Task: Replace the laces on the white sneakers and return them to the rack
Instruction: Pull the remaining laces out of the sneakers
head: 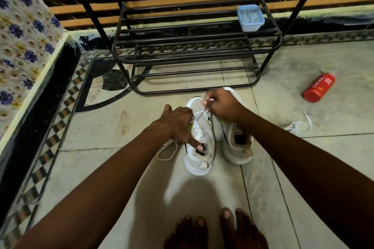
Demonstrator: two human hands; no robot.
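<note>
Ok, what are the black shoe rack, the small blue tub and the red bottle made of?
Black shoe rack: probably painted metal tubing, thin bent glossy bars. Small blue tub: translucent plastic, light shows through its walls. Red bottle: glossy printed plastic or coated metal, unclear.

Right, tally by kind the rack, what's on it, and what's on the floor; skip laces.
White sneakers: 2
Red cylindrical bottle: 1
Pale blue plastic tub: 1
Black metal rack: 1
Total: 5
</note>
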